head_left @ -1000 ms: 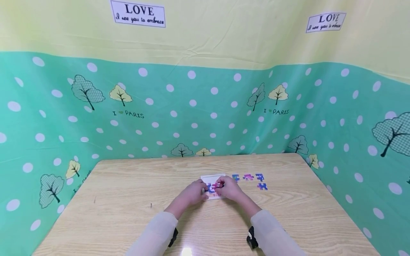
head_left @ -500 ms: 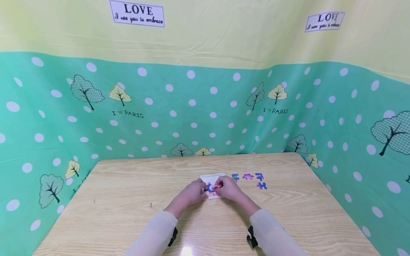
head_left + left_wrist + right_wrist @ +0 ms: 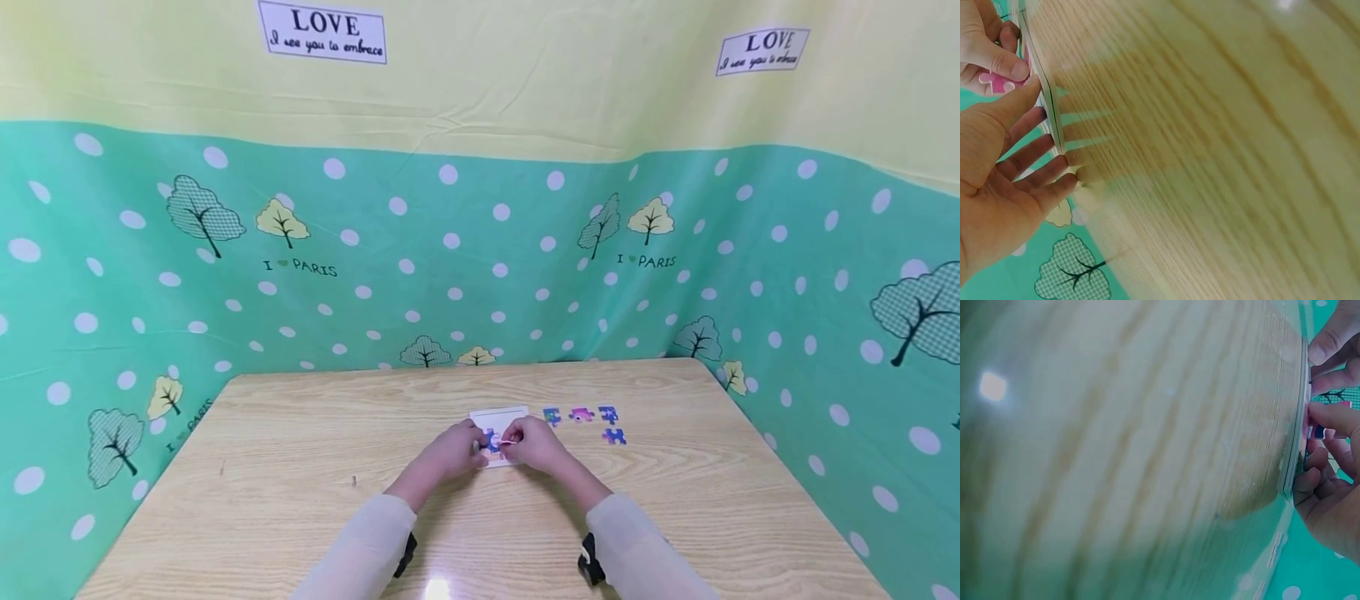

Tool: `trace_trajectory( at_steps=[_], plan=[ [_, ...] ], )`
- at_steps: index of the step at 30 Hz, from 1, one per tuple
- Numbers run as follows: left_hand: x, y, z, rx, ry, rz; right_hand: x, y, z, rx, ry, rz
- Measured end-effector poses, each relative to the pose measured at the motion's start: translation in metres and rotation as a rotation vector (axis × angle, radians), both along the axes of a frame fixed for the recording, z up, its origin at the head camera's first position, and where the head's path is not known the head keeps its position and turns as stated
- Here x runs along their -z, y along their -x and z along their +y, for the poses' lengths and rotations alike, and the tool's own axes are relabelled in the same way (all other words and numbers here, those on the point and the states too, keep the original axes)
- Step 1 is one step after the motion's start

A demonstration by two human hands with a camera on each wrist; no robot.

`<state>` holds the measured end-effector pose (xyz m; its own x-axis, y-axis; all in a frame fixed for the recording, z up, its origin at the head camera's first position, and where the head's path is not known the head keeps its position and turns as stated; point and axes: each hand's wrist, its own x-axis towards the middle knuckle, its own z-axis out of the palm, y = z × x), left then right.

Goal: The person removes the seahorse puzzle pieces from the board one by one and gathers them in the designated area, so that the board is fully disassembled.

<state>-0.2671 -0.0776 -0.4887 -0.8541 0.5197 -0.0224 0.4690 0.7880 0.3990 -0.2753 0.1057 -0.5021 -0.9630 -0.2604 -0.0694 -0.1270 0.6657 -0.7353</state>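
Head view: a small white puzzle tray [image 3: 498,416] is seen lying flat on the wooden desk [image 3: 300,450], near its middle, with both hands meeting over the tray's near half. The left hand [image 3: 450,452] is laid against the tray's left edge; in the left wrist view its fingers [image 3: 1035,164] are seen straight and spread along the tray's rim, nothing being gripped. The right hand [image 3: 534,444] is curled over the tray, and a pink puzzle piece [image 3: 996,78] is pinched between its thumb and fingertips, as seen in the left wrist view, just above or at the tray surface; whether the piece already touches the tray cannot be told.

A blue patch of fitted pieces [image 3: 491,439] is visible between the two hands, so part of the picture is judged to be laid. The far strip of the tray shows bare white.

Four loose pieces are noted on the desk to the right of the tray, apart from both hands: a green-blue one [image 3: 552,415], a pink one [image 3: 581,413], a blue one [image 3: 608,413], and another blue one [image 3: 614,436] just nearer.

Judgement: assembly is partway. Some pieces are seated, one is in hand, four are left on the desk. The count of seated pieces is hidden by the hands.
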Motion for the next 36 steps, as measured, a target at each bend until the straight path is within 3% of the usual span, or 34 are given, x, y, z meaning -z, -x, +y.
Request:
trace_trajectory(
  at_steps=[16, 36],
  plan=[
    [0.0014, 0.0016, 0.0002, -0.002, 0.006, -0.002, 0.0031, 0.0022, 0.0007, 0.053, 0.0, 0.006],
    [0.0014, 0.0023, 0.0008, -0.005, 0.027, -0.003, -0.0002, 0.0033, 0.0034, 0.056, 0.01, 0.008]
  ],
)
